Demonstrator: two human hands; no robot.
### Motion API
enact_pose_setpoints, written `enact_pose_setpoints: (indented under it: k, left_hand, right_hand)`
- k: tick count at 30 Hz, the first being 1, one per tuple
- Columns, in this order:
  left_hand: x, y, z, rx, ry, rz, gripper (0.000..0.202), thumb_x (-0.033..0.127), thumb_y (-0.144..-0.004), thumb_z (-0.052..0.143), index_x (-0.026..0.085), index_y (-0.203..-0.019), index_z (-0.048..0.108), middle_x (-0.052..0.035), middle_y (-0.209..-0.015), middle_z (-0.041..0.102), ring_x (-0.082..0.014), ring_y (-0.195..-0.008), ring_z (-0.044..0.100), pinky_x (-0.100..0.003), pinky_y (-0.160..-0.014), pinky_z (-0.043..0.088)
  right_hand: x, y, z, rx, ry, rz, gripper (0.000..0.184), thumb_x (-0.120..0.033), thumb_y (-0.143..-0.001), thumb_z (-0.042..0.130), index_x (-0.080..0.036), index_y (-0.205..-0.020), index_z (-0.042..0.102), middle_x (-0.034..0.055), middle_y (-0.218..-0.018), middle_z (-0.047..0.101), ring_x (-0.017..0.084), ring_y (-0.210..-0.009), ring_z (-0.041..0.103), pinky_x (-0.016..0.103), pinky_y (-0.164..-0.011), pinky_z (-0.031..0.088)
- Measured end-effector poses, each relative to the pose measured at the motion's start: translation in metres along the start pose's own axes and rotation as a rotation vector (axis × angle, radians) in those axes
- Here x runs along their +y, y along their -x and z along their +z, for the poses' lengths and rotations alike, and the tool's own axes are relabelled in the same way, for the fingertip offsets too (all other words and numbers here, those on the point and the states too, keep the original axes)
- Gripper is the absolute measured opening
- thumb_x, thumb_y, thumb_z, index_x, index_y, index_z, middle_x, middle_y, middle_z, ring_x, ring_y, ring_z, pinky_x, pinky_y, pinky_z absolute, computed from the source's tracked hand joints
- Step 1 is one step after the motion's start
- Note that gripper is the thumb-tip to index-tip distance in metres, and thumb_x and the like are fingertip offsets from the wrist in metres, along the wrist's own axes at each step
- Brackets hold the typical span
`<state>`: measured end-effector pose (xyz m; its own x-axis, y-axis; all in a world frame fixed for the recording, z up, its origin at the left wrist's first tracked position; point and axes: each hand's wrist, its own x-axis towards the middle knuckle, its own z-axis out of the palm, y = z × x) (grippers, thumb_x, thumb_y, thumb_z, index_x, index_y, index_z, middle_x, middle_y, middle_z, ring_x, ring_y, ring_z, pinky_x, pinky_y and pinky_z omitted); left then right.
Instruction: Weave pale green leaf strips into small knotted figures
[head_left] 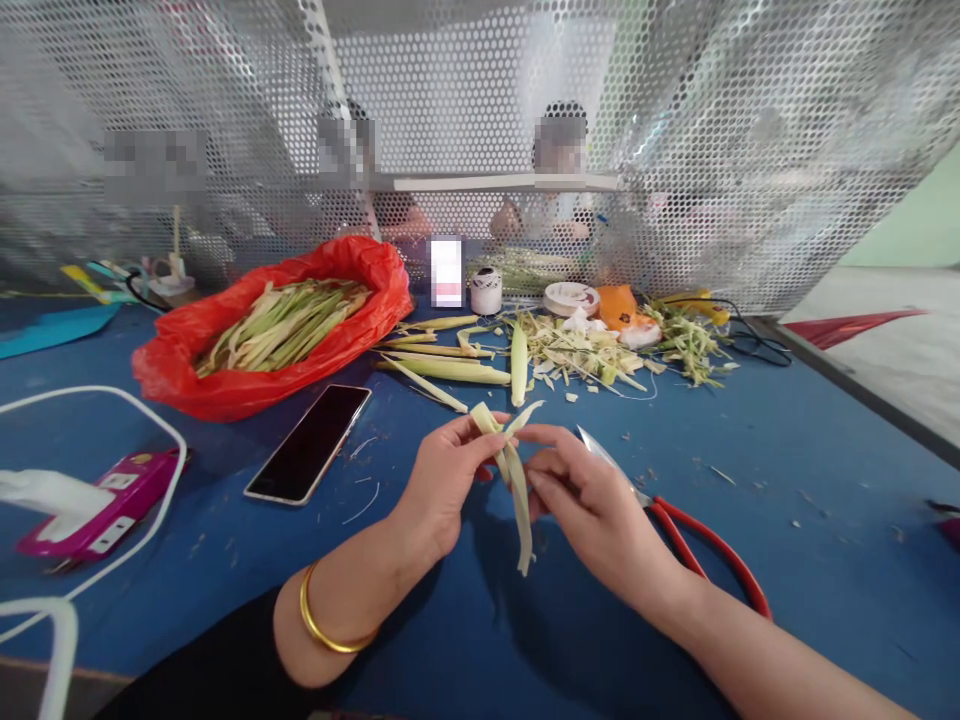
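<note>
My left hand point(442, 470) pinches a folded pale green leaf strip point(517, 500) between thumb and fingers, above the blue table. One end of the strip dangles below the fingers, and another end sticks up to the right. From the other side, my right hand point(592, 490) has its curled fingers on the same strip; the exact grip is partly hidden. Red-handled scissors point(663, 510) lie beside and partly behind my right hand. Just beyond the hands are a short leafy stalk piece point(519, 360) and several peeled stalks point(450, 371).
A red plastic bag point(187, 395) of leaf strips stands at the left, near a phone point(309, 445). A purple power strip point(139, 490) with white cables is further left. Scraps point(577, 355), a tape roll point(571, 298) and a small jar point(486, 292) sit before a perforated metal screen point(465, 90).
</note>
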<state>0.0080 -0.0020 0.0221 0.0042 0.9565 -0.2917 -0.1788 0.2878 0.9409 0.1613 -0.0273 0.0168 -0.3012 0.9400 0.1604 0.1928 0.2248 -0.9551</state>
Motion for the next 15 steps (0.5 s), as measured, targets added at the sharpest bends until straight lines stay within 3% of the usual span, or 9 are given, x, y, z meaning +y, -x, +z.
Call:
enact_pose_setpoints:
  k: [3,7,10,12,15]
  left_hand:
    - [0.001,0.001,0.001,-0.001,0.024,-0.002,0.027,0.024,-0.067,0.072,0.018,-0.093,0.072,-0.0012,-0.078,0.068,-0.0128,-0.070,0.059,-0.025,-0.066,0.044]
    - [0.002,0.005,0.005,-0.098,0.007,0.000,0.028,0.023,-0.066,0.073,0.016,-0.093,0.071,-0.0012,-0.078,0.069,-0.0124,-0.068,0.059,-0.026,-0.068,0.047]
    - [0.004,0.008,0.006,-0.221,-0.078,0.038,0.020,0.022,-0.068,0.071,0.015,-0.086,0.071,-0.0011,-0.074,0.068,-0.0122,-0.064,0.058,-0.026,-0.064,0.047]
    - [0.007,0.010,0.004,-0.303,-0.152,0.055,0.012,0.020,-0.069,0.068,0.015,-0.080,0.070,-0.0009,-0.070,0.066,-0.0121,-0.059,0.057,-0.026,-0.060,0.046]
    - [0.011,0.011,0.001,-0.432,-0.196,0.029,0.009,0.018,-0.071,0.064,0.015,-0.078,0.069,-0.0005,-0.067,0.065,-0.0106,-0.055,0.055,-0.024,-0.057,0.043]
  right_hand:
    - [0.000,0.001,-0.003,-0.044,0.342,-0.325,0.038,-0.008,-0.089,0.041,-0.024,-0.118,0.059,0.0050,-0.096,0.068,0.016,-0.085,0.067,0.029,-0.073,0.054]
    - [0.003,0.000,-0.008,0.060,0.610,-0.514,0.031,-0.010,-0.092,0.043,-0.022,-0.106,0.068,0.0072,-0.090,0.069,0.018,-0.077,0.066,0.029,-0.065,0.050]
    - [0.003,0.000,-0.014,0.220,0.612,-0.497,0.023,-0.016,-0.092,0.050,-0.022,-0.100,0.070,0.0063,-0.084,0.066,0.019,-0.075,0.063,0.031,-0.065,0.048]
    - [0.002,-0.003,-0.018,0.311,0.511,-0.399,0.015,-0.020,-0.090,0.054,-0.021,-0.090,0.070,0.0059,-0.086,0.064,0.019,-0.079,0.061,0.032,-0.070,0.048]
    - [-0.001,-0.010,-0.023,0.229,0.232,-0.141,0.010,-0.026,-0.086,0.058,-0.020,-0.083,0.065,0.0037,-0.086,0.066,0.018,-0.078,0.061,0.030,-0.071,0.048]
